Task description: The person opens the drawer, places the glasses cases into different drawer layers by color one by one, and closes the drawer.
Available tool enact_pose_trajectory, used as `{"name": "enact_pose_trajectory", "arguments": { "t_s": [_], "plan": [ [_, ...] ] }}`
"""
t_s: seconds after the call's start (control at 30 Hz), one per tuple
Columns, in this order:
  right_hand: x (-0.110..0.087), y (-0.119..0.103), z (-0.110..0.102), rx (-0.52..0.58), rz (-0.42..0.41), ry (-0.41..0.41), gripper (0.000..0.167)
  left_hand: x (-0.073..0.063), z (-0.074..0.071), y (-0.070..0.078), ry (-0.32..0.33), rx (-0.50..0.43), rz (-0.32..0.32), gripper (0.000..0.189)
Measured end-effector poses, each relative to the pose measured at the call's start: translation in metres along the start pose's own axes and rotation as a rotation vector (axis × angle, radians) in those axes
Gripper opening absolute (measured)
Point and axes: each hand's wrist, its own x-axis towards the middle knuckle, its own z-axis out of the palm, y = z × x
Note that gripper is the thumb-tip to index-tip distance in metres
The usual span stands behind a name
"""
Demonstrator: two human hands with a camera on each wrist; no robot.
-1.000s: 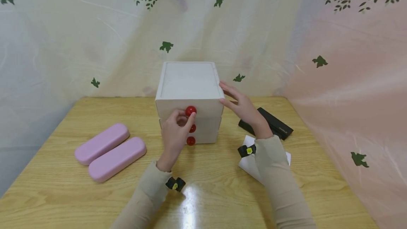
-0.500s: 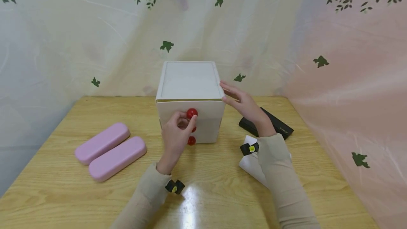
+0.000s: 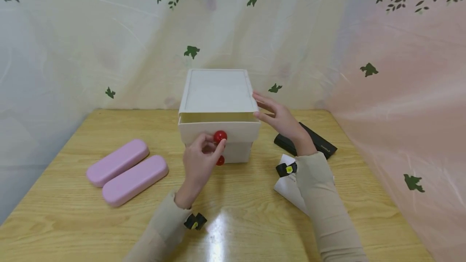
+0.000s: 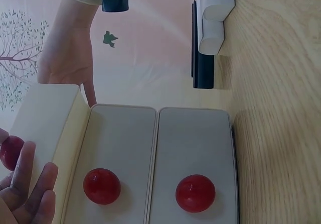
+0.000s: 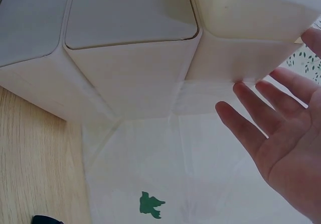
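Note:
A small white drawer cabinet [image 3: 219,90] stands on the table, its three drawers stacked and each fitted with a round red knob. My left hand [image 3: 201,159] pinches the knob [image 3: 220,136] of the top drawer [image 3: 193,129] between thumb and fingers. That drawer is pulled partway out, leaving a gap under the cabinet's top; its contents are hidden. In the left wrist view, the middle knob [image 4: 102,186] and the bottom knob [image 4: 195,193] sit on closed drawers. My right hand [image 3: 282,121] touches the cabinet's upper right side with extended fingers, also visible in the right wrist view.
Two pink oblong cases [image 3: 118,163] lie side by side at the left of the table [image 3: 240,221]. To the right are a long black case [image 3: 322,142] and a folded white paper-like item [image 3: 289,189], partly under my right forearm. A leaf-patterned curtain [image 3: 145,51] hangs behind.
The top drawer has slid out toward me, from closed to partly open, with my left hand drawing its knob. My right hand has stayed against the cabinet's side.

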Motion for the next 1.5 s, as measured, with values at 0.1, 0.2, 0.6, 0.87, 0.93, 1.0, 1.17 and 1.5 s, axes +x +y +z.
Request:
{"name": "enact_pose_trajectory", "arguments": {
  "t_s": [0.1, 0.2, 0.6, 0.87, 0.93, 1.0, 1.17, 1.5],
  "plan": [
    [0.001, 0.001, 0.001, -0.001, -0.005, 0.003, 0.058, -0.003, -0.002, 0.001, 0.006, -0.002, 0.030, 0.021],
    [0.001, 0.002, 0.002, 0.004, -0.008, 0.005, 0.059, -0.007, -0.004, 0.001, 0.008, -0.012, 0.060, 0.020],
    [0.001, 0.003, 0.006, 0.018, -0.009, 0.002, 0.060, -0.022, -0.014, 0.002, -0.018, -0.113, 0.125, 0.016],
    [0.001, 0.002, 0.008, 0.030, 0.001, 0.019, 0.059, -0.033, -0.016, 0.000, -0.016, -0.117, 0.196, 0.017],
    [0.001, 0.001, 0.009, 0.030, 0.003, 0.024, 0.059, -0.036, -0.017, 0.000, -0.009, -0.119, 0.223, 0.017],
    [0.001, 0.000, 0.009, 0.030, 0.006, 0.026, 0.059, -0.039, -0.017, 0.000, -0.007, -0.127, 0.242, 0.017],
    [0.000, 0.000, 0.010, 0.043, 0.006, 0.022, 0.059, -0.046, -0.020, 0.003, -0.010, -0.142, 0.254, 0.016],
    [0.001, 0.002, 0.010, 0.050, -0.002, 0.026, 0.060, -0.054, -0.025, 0.004, -0.010, -0.120, 0.285, 0.018]
  ]
}}
